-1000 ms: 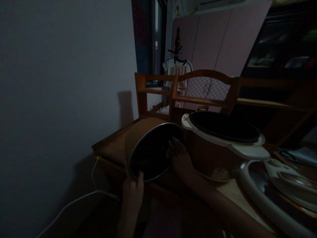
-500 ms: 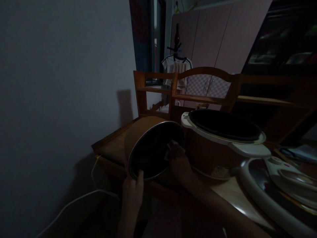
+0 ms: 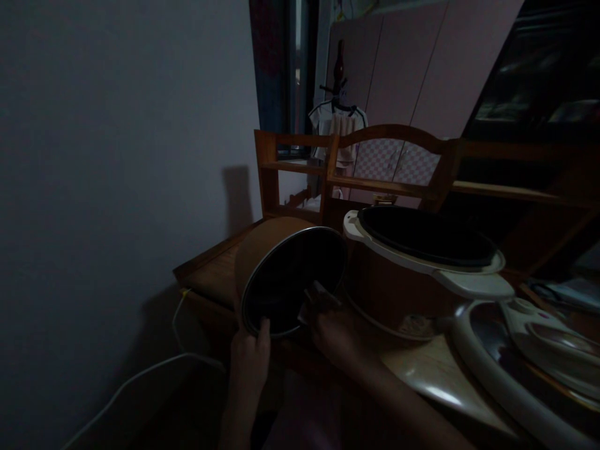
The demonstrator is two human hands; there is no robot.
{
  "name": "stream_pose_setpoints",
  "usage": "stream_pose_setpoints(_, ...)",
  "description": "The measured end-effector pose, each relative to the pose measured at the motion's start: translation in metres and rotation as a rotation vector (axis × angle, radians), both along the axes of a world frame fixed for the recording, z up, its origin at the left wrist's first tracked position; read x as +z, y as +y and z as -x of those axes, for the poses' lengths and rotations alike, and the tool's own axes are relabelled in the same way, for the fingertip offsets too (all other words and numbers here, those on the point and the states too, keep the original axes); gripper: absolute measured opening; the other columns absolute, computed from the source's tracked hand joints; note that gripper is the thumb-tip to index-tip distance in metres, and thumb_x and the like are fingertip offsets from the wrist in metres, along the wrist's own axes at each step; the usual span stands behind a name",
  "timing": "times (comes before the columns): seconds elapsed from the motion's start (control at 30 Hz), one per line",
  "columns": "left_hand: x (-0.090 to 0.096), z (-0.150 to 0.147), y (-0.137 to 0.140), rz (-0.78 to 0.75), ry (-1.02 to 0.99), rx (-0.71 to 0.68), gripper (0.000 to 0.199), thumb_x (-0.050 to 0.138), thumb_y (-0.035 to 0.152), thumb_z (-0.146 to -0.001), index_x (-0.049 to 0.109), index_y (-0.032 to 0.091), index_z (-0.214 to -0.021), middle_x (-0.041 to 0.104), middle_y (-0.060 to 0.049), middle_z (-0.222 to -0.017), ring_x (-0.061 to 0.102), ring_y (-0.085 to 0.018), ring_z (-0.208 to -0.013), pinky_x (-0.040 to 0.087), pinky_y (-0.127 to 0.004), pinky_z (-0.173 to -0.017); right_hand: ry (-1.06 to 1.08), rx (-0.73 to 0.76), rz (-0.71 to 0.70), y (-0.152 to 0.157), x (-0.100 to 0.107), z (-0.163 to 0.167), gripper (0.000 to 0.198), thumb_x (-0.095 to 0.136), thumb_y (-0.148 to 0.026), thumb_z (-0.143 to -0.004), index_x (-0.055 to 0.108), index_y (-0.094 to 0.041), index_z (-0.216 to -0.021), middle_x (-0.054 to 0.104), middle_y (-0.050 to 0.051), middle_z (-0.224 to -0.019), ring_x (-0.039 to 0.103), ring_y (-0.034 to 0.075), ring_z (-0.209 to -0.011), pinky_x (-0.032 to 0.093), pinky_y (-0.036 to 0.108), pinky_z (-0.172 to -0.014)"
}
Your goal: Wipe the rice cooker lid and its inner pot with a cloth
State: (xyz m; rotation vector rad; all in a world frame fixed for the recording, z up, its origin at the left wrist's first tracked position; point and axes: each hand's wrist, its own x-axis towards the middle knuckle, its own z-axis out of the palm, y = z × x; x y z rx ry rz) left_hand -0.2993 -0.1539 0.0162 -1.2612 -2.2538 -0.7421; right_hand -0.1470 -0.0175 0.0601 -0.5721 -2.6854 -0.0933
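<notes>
A round inner pot (image 3: 276, 240), tan outside and dark inside, is tilted on its side with its mouth facing me. My left hand (image 3: 252, 352) grips its lower rim, thumb over the inner edge and the other fingers behind the wall. Inside the mouth, at the lower right, my right hand (image 3: 328, 322) is closed on a pale wiping cloth (image 3: 312, 297), which may be a tissue. Dim light hides most of those fingers. Just to the right stands the rice cooker body (image 3: 389, 281), dark brown with a white rim, its top uncovered.
A large cooker lid (image 3: 525, 356) lies at the right front of the wooden desk (image 3: 210, 275). Wooden shelving (image 3: 389, 184) rises along the back. A white cable (image 3: 154, 362) hangs at the left, beside the wall (image 3: 117, 156).
My right hand with the cloth has moved down and left inside the pot. My left hand keeps its grip on the rim, and the pot has barely shifted.
</notes>
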Motion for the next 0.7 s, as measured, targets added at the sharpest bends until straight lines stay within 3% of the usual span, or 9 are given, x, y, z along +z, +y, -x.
stream_pose_setpoints(0.13,0.002,-0.001,0.0,0.006,0.01,0.011,0.038,0.032,0.012,-0.082,0.065,0.013,-0.101,0.067,-0.012,-0.076,0.062,-0.023,-0.069,0.047,-0.033,-0.063,-0.006,0.004,0.089,-0.016,-0.004,0.008,0.036,0.043,-0.023,-0.095,0.059,-0.018,-0.127,0.057,0.012,-0.133,0.053,0.026,-0.123,0.043,0.039,-0.1)
stream_pose_setpoints(0.37,0.002,-0.002,0.001,-0.002,0.013,0.033,0.036,0.033,0.012,-0.08,0.065,0.012,-0.095,0.063,-0.01,-0.064,0.059,-0.021,-0.059,0.045,-0.031,-0.059,0.088,0.121,0.353,-0.042,0.002,0.023,0.045,0.031,-0.033,-0.102,0.043,-0.014,-0.141,0.048,0.012,-0.143,0.043,0.022,-0.133,0.04,0.035,-0.105)
stream_pose_setpoints(0.53,0.005,-0.002,0.001,-0.017,0.013,0.024,0.033,0.034,0.017,-0.082,0.066,0.015,-0.091,0.064,-0.009,-0.066,0.059,-0.02,-0.062,0.045,-0.03,-0.06,0.178,0.218,0.577,-0.049,0.014,0.028,0.039,0.03,-0.027,-0.103,0.05,-0.019,-0.136,0.051,0.007,-0.141,0.047,0.016,-0.129,0.038,0.029,-0.106)
stream_pose_setpoints(0.7,0.006,-0.003,0.001,-0.052,-0.002,-0.004,0.035,0.032,0.018,-0.083,0.067,0.016,-0.082,0.063,-0.009,-0.064,0.058,-0.02,-0.057,0.043,-0.029,-0.056,0.281,0.36,0.92,-0.046,0.021,0.025,0.036,0.031,-0.03,-0.103,0.06,-0.022,-0.124,0.061,0.003,-0.128,0.057,0.015,-0.115,0.041,0.025,-0.098)
